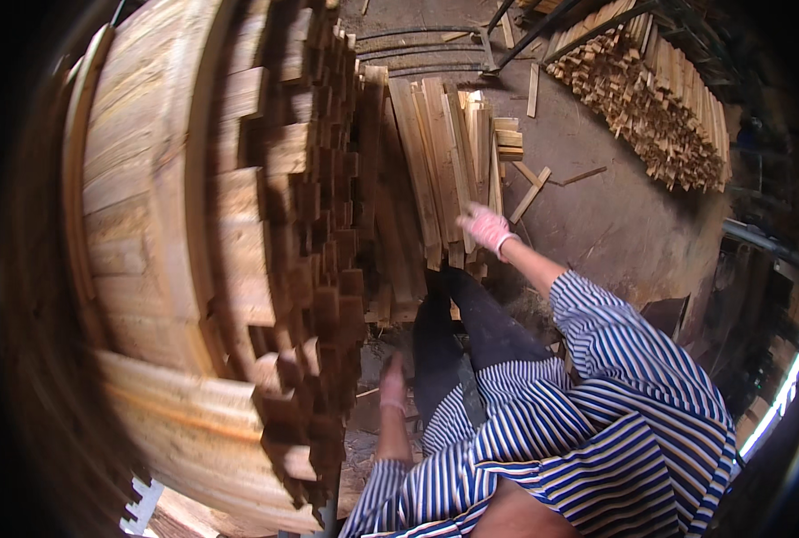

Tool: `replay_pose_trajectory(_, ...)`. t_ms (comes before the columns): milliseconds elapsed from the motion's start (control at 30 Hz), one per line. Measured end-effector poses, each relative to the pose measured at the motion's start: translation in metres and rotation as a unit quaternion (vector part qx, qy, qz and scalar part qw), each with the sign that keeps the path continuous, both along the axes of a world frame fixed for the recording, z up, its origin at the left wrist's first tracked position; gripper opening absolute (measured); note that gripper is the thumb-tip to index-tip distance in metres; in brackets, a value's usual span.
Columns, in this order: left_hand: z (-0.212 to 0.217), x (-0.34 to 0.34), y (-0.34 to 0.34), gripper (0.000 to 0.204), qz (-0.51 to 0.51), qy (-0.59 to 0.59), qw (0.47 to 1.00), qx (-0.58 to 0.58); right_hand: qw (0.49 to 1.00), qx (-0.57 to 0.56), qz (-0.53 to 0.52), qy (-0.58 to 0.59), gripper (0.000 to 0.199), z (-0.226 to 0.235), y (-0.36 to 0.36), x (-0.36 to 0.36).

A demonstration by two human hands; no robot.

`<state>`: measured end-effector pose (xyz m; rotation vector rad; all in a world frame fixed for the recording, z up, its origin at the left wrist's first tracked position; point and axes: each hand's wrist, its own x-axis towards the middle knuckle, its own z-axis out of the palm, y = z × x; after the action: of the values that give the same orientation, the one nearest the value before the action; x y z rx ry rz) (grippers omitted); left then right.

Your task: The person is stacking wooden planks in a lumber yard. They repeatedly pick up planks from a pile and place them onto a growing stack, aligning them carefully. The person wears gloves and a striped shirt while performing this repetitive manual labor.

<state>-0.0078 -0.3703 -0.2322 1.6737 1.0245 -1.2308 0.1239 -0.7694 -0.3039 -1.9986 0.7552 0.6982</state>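
Observation:
My right hand (485, 226), in a pink and white glove, reaches out over the lower right side of a pile of loose wooden strips (426, 161). Its fingers look stretched out and apart, with nothing seen in them. The strips lie side by side, their near ends close to my legs. Low beside my left thigh hangs my left hand (392, 384), also in a pinkish glove. It is near the large stack of boards (238, 233) on the left, and blur hides how its fingers are set.
The tall board stack fills the left side, its uneven ends jutting toward me. Another heap of wooden strips (651, 108) sits at the far right beside a dark metal frame (543, 40). Loose wood pieces (531, 195) are scattered on the floor (588, 215). Hoses or bars (417, 49) run at the back.

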Motion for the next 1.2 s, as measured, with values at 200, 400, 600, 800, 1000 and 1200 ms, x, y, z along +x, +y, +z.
replay_pose_trajectory(200,-0.163,0.101,-0.056,0.055,-0.058,-0.186,0.979,-0.063,0.950,0.040,0.308,0.017,0.052,-0.103,0.068,-0.037)
replay_pose_trajectory(400,-0.241,0.163,-0.119,0.066,-0.211,-0.158,0.962,0.063,0.962,0.144,0.006,0.232,0.066,-0.210,0.147,-0.046)
replay_pose_trajectory(600,-0.215,0.140,-0.093,0.072,-0.155,-0.128,0.978,-0.059,0.956,0.216,-0.035,0.195,0.099,-0.130,0.103,-0.039)
replay_pose_trajectory(800,-0.118,0.154,-0.142,0.076,0.057,-0.081,0.973,-0.210,0.920,0.368,-0.051,0.129,0.109,-0.074,0.047,-0.047)
replay_pose_trajectory(1000,-0.072,0.140,-0.185,0.060,0.175,-0.059,0.950,-0.254,0.845,0.451,-0.287,0.021,0.101,-0.043,0.054,-0.040)
replay_pose_trajectory(1200,-0.039,0.178,-0.206,0.058,0.355,0.092,0.841,-0.399,0.884,0.402,-0.237,0.028,0.067,0.078,0.017,-0.026)
